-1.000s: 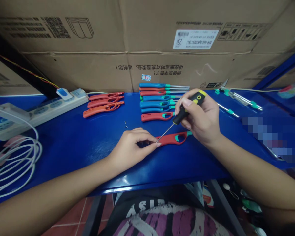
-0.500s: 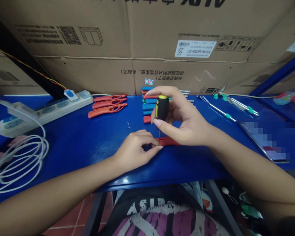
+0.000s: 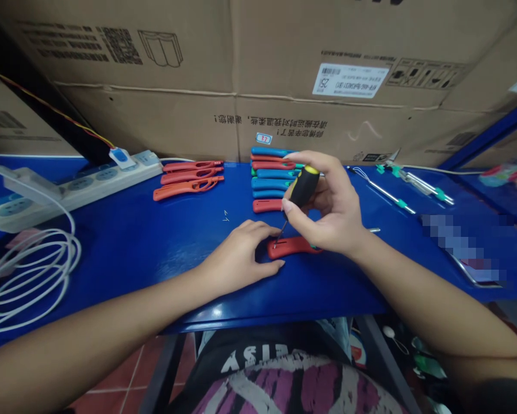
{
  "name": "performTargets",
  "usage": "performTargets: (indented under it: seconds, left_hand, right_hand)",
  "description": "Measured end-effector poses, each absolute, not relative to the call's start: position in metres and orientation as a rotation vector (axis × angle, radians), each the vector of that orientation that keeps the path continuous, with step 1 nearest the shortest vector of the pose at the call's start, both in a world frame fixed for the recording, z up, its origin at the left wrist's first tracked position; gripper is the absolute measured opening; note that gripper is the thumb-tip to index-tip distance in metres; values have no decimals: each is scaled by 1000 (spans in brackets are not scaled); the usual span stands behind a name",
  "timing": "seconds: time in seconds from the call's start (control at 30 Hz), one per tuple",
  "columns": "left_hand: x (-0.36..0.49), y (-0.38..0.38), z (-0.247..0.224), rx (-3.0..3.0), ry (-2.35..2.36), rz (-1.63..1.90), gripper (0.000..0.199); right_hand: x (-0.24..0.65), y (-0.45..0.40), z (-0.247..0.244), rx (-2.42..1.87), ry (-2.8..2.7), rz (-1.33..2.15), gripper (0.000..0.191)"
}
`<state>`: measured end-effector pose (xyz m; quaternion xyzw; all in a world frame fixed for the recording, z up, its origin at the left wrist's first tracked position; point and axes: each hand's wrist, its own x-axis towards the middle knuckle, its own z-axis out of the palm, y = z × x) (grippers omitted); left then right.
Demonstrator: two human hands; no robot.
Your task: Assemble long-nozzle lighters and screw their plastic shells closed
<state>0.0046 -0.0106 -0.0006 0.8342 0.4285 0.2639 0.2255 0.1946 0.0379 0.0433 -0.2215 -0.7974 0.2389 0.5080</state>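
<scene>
My right hand (image 3: 333, 207) grips a black and yellow screwdriver (image 3: 305, 187), which leans with its shaft pointing down to the left. Its tip meets the end of a red long-nosed lighter (image 3: 287, 246) lying flat on the blue table (image 3: 189, 247). Part of that lighter is hidden beneath my right hand; a metal tube shows beyond it. My left hand (image 3: 236, 259) rests at the lighter's left end, thumb and forefinger spread apart on either side of it. A few tiny metal pieces (image 3: 226, 215) lie behind my left hand.
Several blue and red lighters (image 3: 269, 183) lie in a row at the back. Orange-red casing halves (image 3: 189, 187) sit left of them, beside a white power strip (image 3: 81, 187) and coiled cable (image 3: 34, 276). Metal rods (image 3: 383, 190) and a phone (image 3: 469, 253) are on the right.
The screwdriver has gone from upright to tilted, its handle moving right. My left thumb and forefinger have spread, uncovering the red lighter's end. The view has shifted slightly.
</scene>
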Motion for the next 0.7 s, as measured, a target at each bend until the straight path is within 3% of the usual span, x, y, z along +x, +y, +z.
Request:
performTargets:
  seconds: [0.17,0.5,0.7]
  left_hand:
    - [6,-10,-2,2222,1147,758,28]
    - [6,-8,-5,2162,1110,802,33]
    - [6,-9,-4,2187,1112,823,18]
  right_hand:
    - [194,37,41,-535,-1941,547,53]
    - [196,33,39,-436,-1980,542,54]
    - [198,34,36,-348,-2066,513,54]
